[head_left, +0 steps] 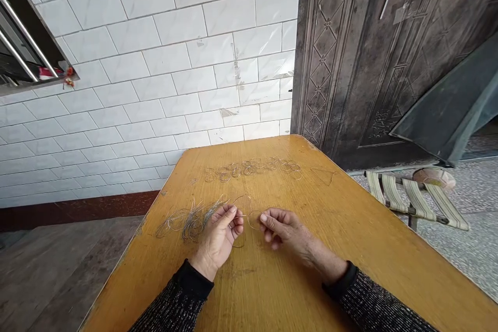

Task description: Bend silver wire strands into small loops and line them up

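A thin wire bent into loops runs between my two hands above the wooden table. My left hand pinches it between thumb and forefinger. To the right, my right hand is closed on the same wire, thumb against forefinger. Beside my left hand lies a tangled bundle of grey wires, partly hidden behind that hand. Farther back, several coiled wire loops lie in a row across the table.
The wooden table reaches to a white tiled wall. A single bent wire lies near its right far edge. On the right are a dark door, a grey-green curtain and a strap-seated folding stool.
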Tool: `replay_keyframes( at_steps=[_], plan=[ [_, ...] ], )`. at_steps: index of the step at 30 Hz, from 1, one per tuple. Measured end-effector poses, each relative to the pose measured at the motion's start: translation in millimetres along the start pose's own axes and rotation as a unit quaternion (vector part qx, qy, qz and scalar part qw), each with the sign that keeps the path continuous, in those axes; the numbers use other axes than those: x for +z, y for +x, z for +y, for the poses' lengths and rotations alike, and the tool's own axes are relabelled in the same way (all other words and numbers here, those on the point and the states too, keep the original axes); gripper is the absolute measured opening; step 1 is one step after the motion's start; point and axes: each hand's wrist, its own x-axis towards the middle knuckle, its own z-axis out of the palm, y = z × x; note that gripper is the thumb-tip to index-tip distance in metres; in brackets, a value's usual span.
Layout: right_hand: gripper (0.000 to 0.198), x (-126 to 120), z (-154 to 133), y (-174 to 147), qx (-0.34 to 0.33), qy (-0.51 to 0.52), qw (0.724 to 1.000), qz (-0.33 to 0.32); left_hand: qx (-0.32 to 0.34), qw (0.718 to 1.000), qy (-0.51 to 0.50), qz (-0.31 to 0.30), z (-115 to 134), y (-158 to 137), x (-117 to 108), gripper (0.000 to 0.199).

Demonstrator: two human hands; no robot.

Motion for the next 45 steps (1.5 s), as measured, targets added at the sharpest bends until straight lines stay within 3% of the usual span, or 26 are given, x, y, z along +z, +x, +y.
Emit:
replay_keyframes(
  at_steps=[8, 13, 23, 26, 30, 33, 36, 39, 45],
  plan=[
    [0.041, 0.6, -0.6, 1.6, 0.001, 0.043, 0.999, 0.024, 0.01, 1.0, 0.017, -0.018, 0.8, -4.3, 3.7, 0.027],
    [0.04, 0.5, 0.8, 1.1, 0.002, 0.047, 0.999, 0.028, 0.013, 0.995, 0.082, -0.051, -1.2, -7.4, 7.0, 0.029],
    [0.039, 2.8, 4.5, 1.7, 0.003, 0.022, 1.0, 0.004, 0.034, 0.996, 0.08, -0.017, -8.9, -3.5, 5.2, 0.02],
    [0.041, 1.9, 3.6, 1.1, 0.007, 0.022, 1.0, 0.017, 0.044, 0.996, 0.074, -0.016, 4.2, -4.6, 1.4, 0.019],
    [0.045, 3.0, 1.3, -1.3, 0.018, -0.002, 1.0, 0.019, 0.086, 0.989, 0.119, -0.01, 52.9, 0.3, -15.0, 0.02],
    [0.045, 6.0, 1.8, -2.7, 0.016, -0.017, 1.0, 0.007, 0.114, 0.959, 0.252, 0.055, 96.1, 21.4, -31.1, 0.018],
    [0.044, 8.8, 4.6, -2.3, 0.021, -0.032, 0.999, -0.003, 0.096, 0.941, 0.31, 0.094, 120.9, 58.1, -44.6, 0.013],
    [0.043, 10.1, 7.4, -0.6, 0.026, -0.046, 0.999, -0.009, 0.06, 0.917, 0.367, 0.141, 123.1, 99.1, -54.8, 0.01],
    [0.037, 8.5, 12.2, 1.0, 0.027, -0.077, 0.997, -0.009, 0.005, 0.868, 0.452, 0.206, 107.3, 157.5, -64.5, 0.031]
  ],
)
